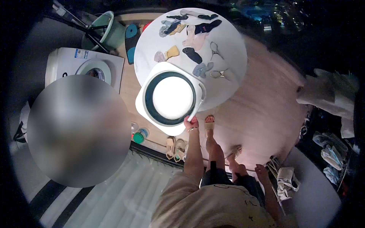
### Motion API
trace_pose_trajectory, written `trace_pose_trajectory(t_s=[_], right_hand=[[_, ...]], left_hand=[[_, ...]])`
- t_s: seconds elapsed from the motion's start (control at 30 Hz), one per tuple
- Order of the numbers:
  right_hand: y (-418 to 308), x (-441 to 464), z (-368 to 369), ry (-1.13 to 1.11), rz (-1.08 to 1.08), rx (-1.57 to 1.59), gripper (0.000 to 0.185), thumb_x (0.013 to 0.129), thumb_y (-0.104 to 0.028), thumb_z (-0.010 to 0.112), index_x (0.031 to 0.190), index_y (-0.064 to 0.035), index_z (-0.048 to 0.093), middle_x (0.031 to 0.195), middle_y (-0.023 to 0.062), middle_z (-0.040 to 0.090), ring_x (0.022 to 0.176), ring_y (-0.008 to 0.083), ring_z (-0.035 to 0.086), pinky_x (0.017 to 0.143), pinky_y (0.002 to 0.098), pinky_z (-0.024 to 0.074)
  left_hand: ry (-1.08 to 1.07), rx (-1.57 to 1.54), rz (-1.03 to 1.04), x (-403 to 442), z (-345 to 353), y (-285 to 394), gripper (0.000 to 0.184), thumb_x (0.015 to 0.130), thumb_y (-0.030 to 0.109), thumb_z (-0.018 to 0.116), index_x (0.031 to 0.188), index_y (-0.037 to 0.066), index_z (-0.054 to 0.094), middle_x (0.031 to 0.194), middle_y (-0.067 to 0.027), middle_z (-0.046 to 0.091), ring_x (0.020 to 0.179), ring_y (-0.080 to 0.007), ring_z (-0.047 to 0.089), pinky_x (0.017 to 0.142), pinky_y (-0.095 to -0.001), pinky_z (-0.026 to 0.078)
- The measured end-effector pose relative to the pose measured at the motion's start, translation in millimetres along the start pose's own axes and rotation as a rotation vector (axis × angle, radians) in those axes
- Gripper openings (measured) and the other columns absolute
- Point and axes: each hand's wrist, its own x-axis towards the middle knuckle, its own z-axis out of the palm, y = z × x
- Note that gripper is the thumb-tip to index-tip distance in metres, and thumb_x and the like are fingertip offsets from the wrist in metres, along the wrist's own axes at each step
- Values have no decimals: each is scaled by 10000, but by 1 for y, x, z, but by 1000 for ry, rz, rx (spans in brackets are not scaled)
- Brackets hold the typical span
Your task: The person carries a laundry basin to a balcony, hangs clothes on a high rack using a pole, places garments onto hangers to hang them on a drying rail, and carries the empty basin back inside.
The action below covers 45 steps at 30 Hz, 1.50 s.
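My left hand (192, 122) is closed on the handle edge of a white wash basin (176, 130) with a dark grey inner wall. The basin overlaps the near left edge of a round white table (236, 60). Socks lie spread over the tabletop: a black sock (192, 55), a grey-blue sock (202, 70), a yellow sock (172, 51), a pale pink piece (195, 40) and several dark ones at the far side. Hanging low beside my leg, my right hand (261, 173) has its fingers loosely apart, with nothing visible in it.
A white front-loading washing machine (114, 60) stands at left, below a pale green tub (108, 32). Shoes (175, 148) and a green-lidded container (139, 137) sit on the floor. Cloths (288, 182) hang at lower right. A blurred round patch hides part of the left.
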Motion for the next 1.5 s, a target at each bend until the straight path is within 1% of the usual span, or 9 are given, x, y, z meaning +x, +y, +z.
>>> trace_pose_trajectory(t_s=[0.17, 0.27, 0.33, 0.4, 0.53, 0.67, 1.2, 1.3, 1.5], right_hand=[[32, -32, 11, 65, 129, 358, 222, 808, -192, 570, 991, -68, 559, 730, 89, 603, 671, 140, 568, 591, 275, 456], [13, -54, 3, 96, 134, 300, 222, 808, -181, 571, 995, -65, 554, 779, 71, 606, 697, 129, 568, 602, 274, 461], [-2, -74, 4, 131, 235, 419, 232, 804, -178, 572, 1002, -60, 547, 793, 66, 603, 702, 129, 567, 607, 274, 463], [23, -106, 21, 263, 19, 474, 258, 801, -192, 569, 1022, -63, 537, 787, 72, 599, 702, 142, 567, 624, 274, 462], [52, -167, 25, 105, 554, 360, 380, 790, -357, 528, 1039, -71, 540, 933, 115, 600, 837, 254, 584, 737, 357, 467], [89, -232, 39, 305, 579, 678, 475, 782, -426, 541, 1076, -53, 535, 974, 136, 591, 873, 220, 577, 747, 327, 459], [190, -489, 99, 1861, 794, 1914, 393, 853, -397, 451, 1007, -44, 531, 855, 73, 578, 769, 162, 569, 667, 299, 477], [196, -513, 153, 1796, 1367, 1581, 319, 813, -302, 505, 965, -27, 562, 830, 99, 604, 768, 182, 584, 640, 310, 479], [91, -547, 213, 736, 2358, 1139, 430, 767, -403, 524, 996, -42, 573, 975, 175, 579, 927, 319, 548, 778, 413, 438]], left_hand=[[53, 398, 14, -75, -17, 39, 159, 690, 136, 544, 602, 73, 429, 522, -25, 450, 442, -152, 469, 401, -242, 395], [217, 606, -107, -160, -4, 52, 154, 663, 63, 566, 626, 73, 417, 520, -18, 439, 441, -147, 462, 420, -247, 401], [-287, 717, -273, -160, -47, 89, 123, 658, 60, 562, 634, 73, 442, 552, -29, 464, 458, -149, 475, 431, -252, 428], [-184, 1007, -206, -211, -24, 77, 178, 663, 105, 567, 581, 106, 409, 483, -12, 406, 366, -130, 372, 371, -245, 343], [-225, 1439, -297, -236, 2, 54, 87, 632, 110, 575, 674, 81, 504, 615, -31, 514, 508, -169, 506, 448, -245, 451], [-525, 1606, -363, -307, 15, -24, 55, 655, 106, 568, 641, 97, 515, 637, -10, 531, 520, -161, 516, 542, -273, 474], [-1237, 2648, -1325, -587, -251, -355, 62, 639, 115, 576, 633, 112, 514, 642, 9, 490, 615, -109, 488, 548, -263, 394], [-1297, 2840, -1431, -636, -331, -390, 106, 611, 85, 601, 686, 103, 528, 656, 5, 499, 587, -119, 496, 510, -257, 404], [-1541, 3119, -1835, -730, -488, -407, 120, 603, 47, 588, 716, 57, 552, 655, -25, 533, 527, -126, 514, 427, -244, 405]])
